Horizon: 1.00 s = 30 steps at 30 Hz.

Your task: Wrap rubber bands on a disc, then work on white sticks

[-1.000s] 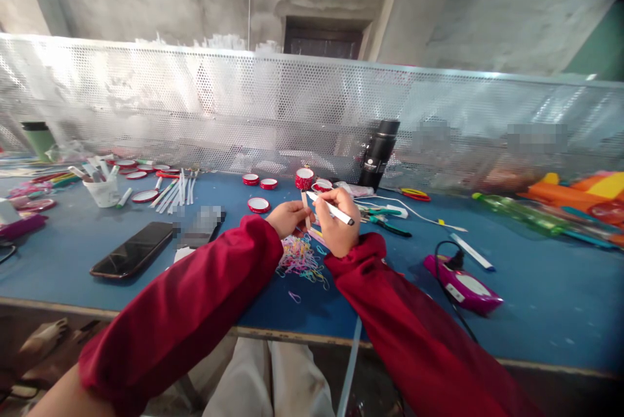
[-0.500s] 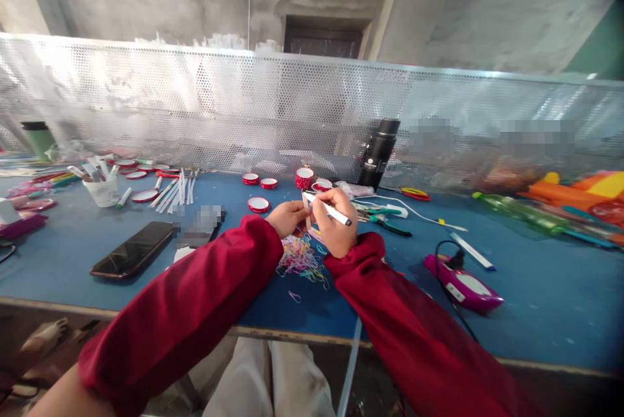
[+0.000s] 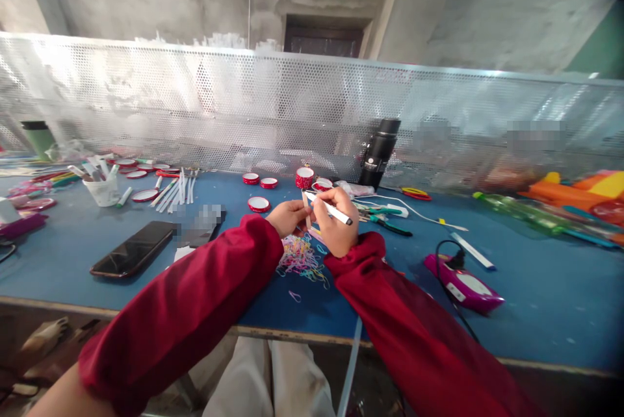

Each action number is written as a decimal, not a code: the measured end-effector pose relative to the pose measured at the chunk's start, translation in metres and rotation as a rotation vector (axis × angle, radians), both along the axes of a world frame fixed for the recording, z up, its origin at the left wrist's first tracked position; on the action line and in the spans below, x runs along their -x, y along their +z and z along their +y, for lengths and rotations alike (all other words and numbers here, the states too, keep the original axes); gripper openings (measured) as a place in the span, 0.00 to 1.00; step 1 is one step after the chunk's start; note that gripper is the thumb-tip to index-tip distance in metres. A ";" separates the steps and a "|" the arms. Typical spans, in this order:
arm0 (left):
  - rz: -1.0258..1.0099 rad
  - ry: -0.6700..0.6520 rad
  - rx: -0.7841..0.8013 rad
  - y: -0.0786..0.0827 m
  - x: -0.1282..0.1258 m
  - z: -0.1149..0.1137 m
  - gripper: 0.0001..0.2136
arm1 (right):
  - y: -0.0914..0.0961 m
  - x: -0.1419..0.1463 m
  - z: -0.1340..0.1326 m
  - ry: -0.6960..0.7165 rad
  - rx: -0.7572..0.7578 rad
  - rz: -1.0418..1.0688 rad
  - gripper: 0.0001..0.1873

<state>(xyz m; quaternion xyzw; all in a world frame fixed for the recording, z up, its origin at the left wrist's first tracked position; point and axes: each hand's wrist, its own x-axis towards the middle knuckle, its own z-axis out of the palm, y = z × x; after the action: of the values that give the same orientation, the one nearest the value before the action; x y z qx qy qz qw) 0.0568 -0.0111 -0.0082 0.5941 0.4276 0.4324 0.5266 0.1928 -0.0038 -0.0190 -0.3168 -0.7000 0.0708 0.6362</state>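
My right hand point(image 3: 335, 230) is closed around a white marker pen point(image 3: 337, 212) with a black end, its other end pointing at my left hand. Just to the left, my left hand point(image 3: 287, 217) pinches a thin pale strip point(image 3: 306, 201) between its fingers; the pen's tip meets or nearly meets the strip's upper end. Too small to make out is what the strip is exactly. Under both hands lies a heap of small pastel loops point(image 3: 298, 258), with a single pink loop point(image 3: 294, 296) nearer the table edge.
Red-and-white rolls point(image 3: 258, 204) sit behind my hands, beside a black bottle point(image 3: 379, 156). Teal-handled pliers point(image 3: 390, 222) and a purple power strip point(image 3: 463, 284) lie to the right. Leftward are a phone point(image 3: 134, 249), white sticks point(image 3: 170, 193) and a cup of pens point(image 3: 103, 191). A perforated metal screen point(image 3: 234, 105) stands behind.
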 end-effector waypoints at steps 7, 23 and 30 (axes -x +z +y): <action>0.020 -0.003 -0.007 0.001 0.000 0.000 0.09 | 0.000 -0.001 0.000 0.015 -0.002 0.012 0.04; -0.017 -0.007 -0.002 -0.002 0.000 0.002 0.08 | -0.002 0.000 0.002 0.033 0.021 0.009 0.04; 0.004 -0.005 -0.003 -0.001 0.000 0.002 0.10 | 0.001 -0.001 0.000 -0.002 -0.003 0.031 0.03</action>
<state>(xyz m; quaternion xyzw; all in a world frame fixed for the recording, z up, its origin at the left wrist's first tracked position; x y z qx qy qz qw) 0.0566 -0.0095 -0.0096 0.5969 0.4263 0.4306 0.5260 0.1936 -0.0040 -0.0185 -0.3151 -0.6900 0.0741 0.6474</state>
